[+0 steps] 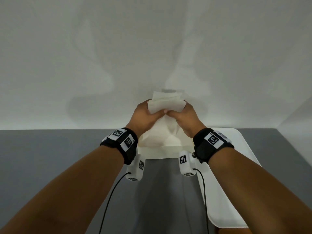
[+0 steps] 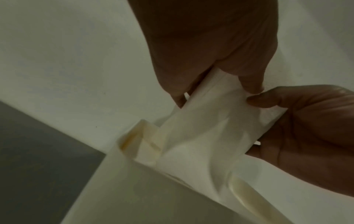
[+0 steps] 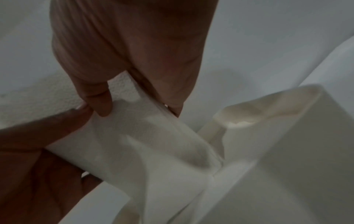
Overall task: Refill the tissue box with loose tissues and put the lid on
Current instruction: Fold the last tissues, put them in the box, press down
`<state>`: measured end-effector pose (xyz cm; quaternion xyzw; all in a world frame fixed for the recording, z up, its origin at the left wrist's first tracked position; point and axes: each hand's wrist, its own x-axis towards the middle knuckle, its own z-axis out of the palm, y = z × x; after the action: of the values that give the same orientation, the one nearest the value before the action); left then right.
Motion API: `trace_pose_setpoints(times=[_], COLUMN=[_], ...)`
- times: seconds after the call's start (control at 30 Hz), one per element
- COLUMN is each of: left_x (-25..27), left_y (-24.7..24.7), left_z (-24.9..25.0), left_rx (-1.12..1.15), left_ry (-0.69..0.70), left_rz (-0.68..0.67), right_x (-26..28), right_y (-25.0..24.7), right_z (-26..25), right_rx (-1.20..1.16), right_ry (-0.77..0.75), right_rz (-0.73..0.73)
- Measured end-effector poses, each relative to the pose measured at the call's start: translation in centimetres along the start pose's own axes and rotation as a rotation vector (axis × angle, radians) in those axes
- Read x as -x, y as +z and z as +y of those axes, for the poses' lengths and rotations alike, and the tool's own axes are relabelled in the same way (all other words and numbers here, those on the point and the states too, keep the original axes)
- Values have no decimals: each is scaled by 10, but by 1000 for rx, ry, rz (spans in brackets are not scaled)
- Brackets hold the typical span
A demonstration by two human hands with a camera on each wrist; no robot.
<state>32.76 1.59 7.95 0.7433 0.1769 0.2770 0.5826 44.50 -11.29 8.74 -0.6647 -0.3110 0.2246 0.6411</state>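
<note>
A stack of white tissues [image 1: 166, 103] is held up in the air between both hands, its lower part hanging down into the open cream tissue box [image 1: 162, 152] below. My left hand [image 1: 146, 114] grips the stack's left side and my right hand [image 1: 184, 115] grips its right side, thumbs meeting at the front. In the left wrist view the tissues [image 2: 216, 124] run from my fingers down into the box [image 2: 145, 189]. The right wrist view shows the same tissues [image 3: 153, 144] beside the box's open corner [image 3: 268, 128]. A white lid [image 1: 236, 174] lies flat to the right of the box.
The box stands on a grey table [image 1: 50, 157] against a white wall [image 1: 152, 48]. Black cables hang from both wrist cameras over the table's near part.
</note>
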Motion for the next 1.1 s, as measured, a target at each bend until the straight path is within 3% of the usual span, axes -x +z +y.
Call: trace_pose_setpoints(times=[0.13, 0.47, 0.63, 1.1], left_x=[0, -2, -6, 1], left_y=[6, 19, 18, 19], left_z=[3, 3, 11, 4], left_rx=[41, 313, 429, 315], left_ry=[73, -18, -32, -58], left_rz=[77, 191, 253, 137], right_x=[3, -2, 0, 4], right_y=[5, 11, 2, 2], right_z=[-3, -21, -5, 3], right_rx=[30, -154, -39, 64], right_ry=[-28, -85, -17, -1], right_rz=[25, 105, 86, 94])
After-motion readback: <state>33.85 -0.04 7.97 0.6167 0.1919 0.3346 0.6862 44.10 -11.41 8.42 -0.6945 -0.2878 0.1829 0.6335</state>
